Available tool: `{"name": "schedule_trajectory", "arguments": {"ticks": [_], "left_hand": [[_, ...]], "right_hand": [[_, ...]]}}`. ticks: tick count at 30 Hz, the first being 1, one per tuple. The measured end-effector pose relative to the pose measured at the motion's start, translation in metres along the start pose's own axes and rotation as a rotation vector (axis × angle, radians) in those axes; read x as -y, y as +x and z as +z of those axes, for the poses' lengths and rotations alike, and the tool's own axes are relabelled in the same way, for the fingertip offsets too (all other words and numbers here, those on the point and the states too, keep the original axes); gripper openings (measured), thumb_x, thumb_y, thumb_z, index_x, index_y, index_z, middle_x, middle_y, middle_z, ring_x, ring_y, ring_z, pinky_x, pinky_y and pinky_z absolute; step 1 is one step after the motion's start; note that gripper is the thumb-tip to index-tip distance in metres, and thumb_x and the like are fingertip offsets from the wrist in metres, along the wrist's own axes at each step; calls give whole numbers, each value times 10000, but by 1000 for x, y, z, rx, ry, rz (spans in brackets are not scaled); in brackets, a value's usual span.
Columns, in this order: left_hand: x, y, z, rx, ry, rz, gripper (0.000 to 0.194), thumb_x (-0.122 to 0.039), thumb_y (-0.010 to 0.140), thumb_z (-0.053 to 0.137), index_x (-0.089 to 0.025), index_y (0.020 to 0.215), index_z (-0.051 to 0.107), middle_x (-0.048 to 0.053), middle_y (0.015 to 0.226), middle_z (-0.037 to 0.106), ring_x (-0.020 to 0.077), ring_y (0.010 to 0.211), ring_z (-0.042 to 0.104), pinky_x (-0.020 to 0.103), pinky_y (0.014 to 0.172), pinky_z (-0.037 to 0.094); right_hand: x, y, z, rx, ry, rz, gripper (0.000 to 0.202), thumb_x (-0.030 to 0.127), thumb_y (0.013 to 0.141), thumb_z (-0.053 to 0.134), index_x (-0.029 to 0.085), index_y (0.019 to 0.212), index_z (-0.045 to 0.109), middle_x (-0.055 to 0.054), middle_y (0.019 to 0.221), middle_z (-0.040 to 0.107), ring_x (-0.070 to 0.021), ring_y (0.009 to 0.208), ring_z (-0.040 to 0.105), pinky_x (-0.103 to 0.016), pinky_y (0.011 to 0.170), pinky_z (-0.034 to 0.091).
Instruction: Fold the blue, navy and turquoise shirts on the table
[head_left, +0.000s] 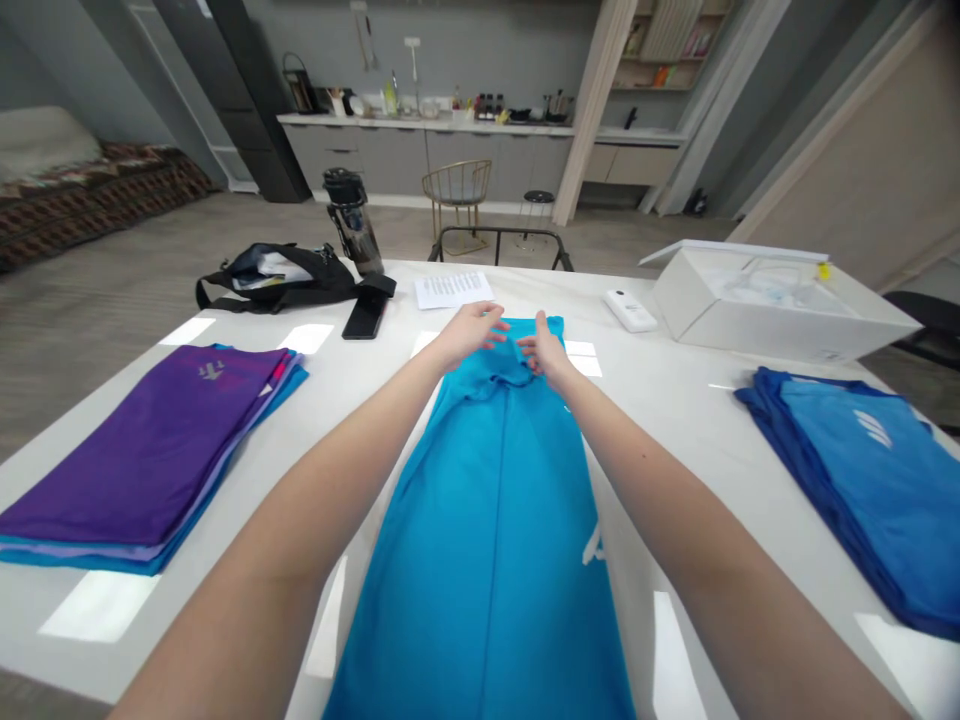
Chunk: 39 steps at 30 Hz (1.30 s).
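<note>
A long bright blue sports garment (495, 520) lies lengthwise on the white table before me. A seam runs down its middle, and a white mark shows near its right edge. At its far end the fabric is bunched in folds. My left hand (474, 335) is over the left side of those folds, fingers loosely bent and apart. My right hand (545, 355) is at the right side of the folds, thumb raised and fingers spread. Neither hand visibly grips the cloth, though fingertips of both are at or just above it.
Folded purple and blue clothes (150, 450) are stacked on the left; folded blue clothes (870, 470) lie on the right. Across the table's far side are a black bag (281, 285), phone (365, 314), bottle (354, 225), paper sheet (452, 290), white device (630, 310) and white box (780, 310).
</note>
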<state>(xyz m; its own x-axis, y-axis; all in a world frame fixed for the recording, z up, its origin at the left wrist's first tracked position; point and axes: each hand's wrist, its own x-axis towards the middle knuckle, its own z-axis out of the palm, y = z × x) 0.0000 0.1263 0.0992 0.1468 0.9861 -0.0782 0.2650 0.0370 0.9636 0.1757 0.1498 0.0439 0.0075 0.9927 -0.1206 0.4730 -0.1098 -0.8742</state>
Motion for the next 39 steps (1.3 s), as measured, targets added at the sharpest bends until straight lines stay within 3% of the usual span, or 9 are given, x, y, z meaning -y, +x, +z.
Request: {"name": "schedule_trajectory", "arguments": {"ticks": [3, 6, 11, 15, 18, 26, 31, 35, 39], "left_hand": [[28, 14, -1, -89, 444, 55, 348, -218, 945, 497, -188, 1254, 655, 127, 1143, 720, 247, 962, 698, 384, 899, 531], [49, 23, -7, -157, 881, 145, 496, -152, 935, 446, -273, 1391, 601, 142, 1315, 618, 313, 1203, 603, 451, 1028, 473], [57, 34, -10, -116, 1186, 33, 556, -135, 927, 389, -297, 1426, 572, 183, 1371, 529, 369, 1295, 502, 540, 1050, 417], [61, 49, -12, -142, 1211, -22, 564, -176, 932, 373, -305, 1457, 530, 192, 1387, 518, 366, 1287, 502, 533, 1035, 408], [65, 61, -15, -148, 1204, -110, 523, -223, 932, 376, -279, 1418, 562, 205, 1414, 516, 386, 1303, 494, 560, 1048, 379], [46, 86, -28, -280, 1052, -53, 427, -352, 937, 417, -238, 1270, 658, 188, 1393, 552, 385, 1311, 483, 578, 1067, 386], [29, 110, -17, -361, 889, -37, 386, -360, 947, 418, -251, 1205, 684, 138, 1363, 576, 341, 1273, 520, 527, 1050, 426], [44, 116, 0, -337, 895, -139, 400, -346, 939, 438, -240, 1255, 658, 150, 1399, 560, 355, 1307, 507, 537, 1062, 420], [70, 100, 14, -338, 953, -107, 540, -395, 955, 443, -206, 1458, 496, 196, 1459, 502, 371, 1340, 471, 559, 1080, 399]], "right_hand": [[-21, -11, -21, 78, -115, 73, 725, 838, 897, 359, 204, 861, 709, -130, 791, 735, -241, 614, 638, -369, 558, 504], [-33, -24, -23, 40, -374, -49, 660, 837, 822, 530, 209, 896, 720, -130, 890, 750, -320, 846, 697, -411, 726, 536], [-32, -43, -7, -69, -613, -187, 667, 762, 799, 647, 227, 1196, 658, -141, 1226, 700, -355, 1085, 665, -423, 854, 526], [-31, -45, -2, -67, -714, -206, 296, 497, 939, 568, 246, 1030, 697, -143, 1157, 711, -348, 1052, 675, -420, 823, 521], [-33, -41, -4, -82, -647, -183, 275, 428, 989, 476, 259, 982, 693, -135, 1076, 727, -347, 1007, 682, -426, 809, 516], [-32, -9, -25, -260, -344, -135, 328, 467, 1033, 375, 243, 1035, 615, -117, 998, 718, -324, 965, 651, -416, 849, 495], [-28, 20, -48, -381, -265, -116, 320, 465, 999, 473, 200, 985, 651, -139, 1020, 730, -317, 1015, 652, -393, 900, 476], [-33, 38, -53, -407, -276, 7, 365, 473, 986, 489, 177, 1021, 701, -163, 1062, 743, -313, 1065, 669, -382, 920, 482], [-53, 40, -47, -216, -354, 90, 580, 668, 886, 578, 157, 1124, 714, -189, 1144, 737, -336, 1085, 680, -396, 901, 507]]}}
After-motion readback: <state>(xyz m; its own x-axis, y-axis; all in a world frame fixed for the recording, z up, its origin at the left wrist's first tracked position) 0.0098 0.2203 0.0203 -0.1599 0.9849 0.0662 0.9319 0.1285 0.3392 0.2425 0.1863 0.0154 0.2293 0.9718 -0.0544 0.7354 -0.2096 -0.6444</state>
